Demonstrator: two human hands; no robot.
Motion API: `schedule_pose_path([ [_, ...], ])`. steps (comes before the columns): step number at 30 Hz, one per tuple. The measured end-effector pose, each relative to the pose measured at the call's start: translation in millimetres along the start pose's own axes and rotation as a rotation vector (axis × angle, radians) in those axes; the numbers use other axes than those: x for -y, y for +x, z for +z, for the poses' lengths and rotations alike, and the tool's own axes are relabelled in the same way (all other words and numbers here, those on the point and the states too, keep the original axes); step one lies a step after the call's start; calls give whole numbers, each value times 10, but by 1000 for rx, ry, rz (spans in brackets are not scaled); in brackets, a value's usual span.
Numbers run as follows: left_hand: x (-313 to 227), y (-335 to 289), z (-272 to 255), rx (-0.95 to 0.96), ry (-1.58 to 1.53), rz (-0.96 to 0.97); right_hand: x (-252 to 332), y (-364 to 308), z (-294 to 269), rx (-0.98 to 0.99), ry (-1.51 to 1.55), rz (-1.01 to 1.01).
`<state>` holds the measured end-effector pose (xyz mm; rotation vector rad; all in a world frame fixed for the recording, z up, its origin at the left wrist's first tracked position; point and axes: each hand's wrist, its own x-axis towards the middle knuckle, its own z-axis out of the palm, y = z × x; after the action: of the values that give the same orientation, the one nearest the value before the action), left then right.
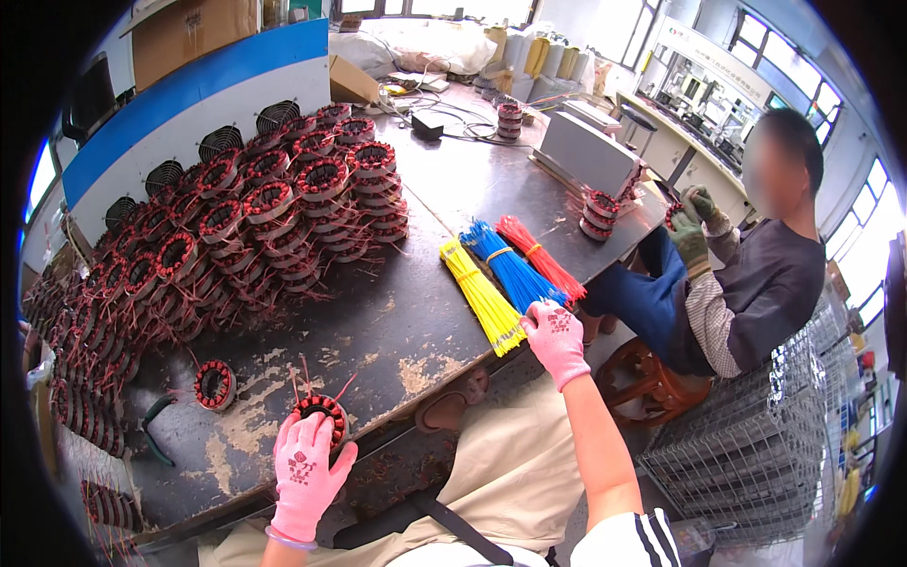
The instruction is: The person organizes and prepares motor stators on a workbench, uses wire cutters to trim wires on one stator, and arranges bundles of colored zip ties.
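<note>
At lower centre a red-wound stator (319,412) is clamped under the left hand (304,472) while yellow ties (484,300) are pinched by the right hand (556,338); one tie must likely be drawn free.

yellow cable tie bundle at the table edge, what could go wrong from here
The yellow cable tie bundle overhangs the worn dark table edge where the right hand touches it, so ties could slip to the floor. The left hand covers a red-wound stator ring with loose wire leads, which might snag the pink glove. The tall stator stacks could topple if bumped.
</note>
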<state>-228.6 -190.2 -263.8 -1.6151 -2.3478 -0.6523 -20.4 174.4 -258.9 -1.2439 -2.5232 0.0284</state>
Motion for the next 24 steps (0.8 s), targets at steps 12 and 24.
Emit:
schedule_pose_path([
  [12,93,-131,-505,-55,43,66,596,-989,-1066,212,1015,234],
  [24,193,112,-382,-203,-349,-282,2092,-894,30,131,530,-739],
])
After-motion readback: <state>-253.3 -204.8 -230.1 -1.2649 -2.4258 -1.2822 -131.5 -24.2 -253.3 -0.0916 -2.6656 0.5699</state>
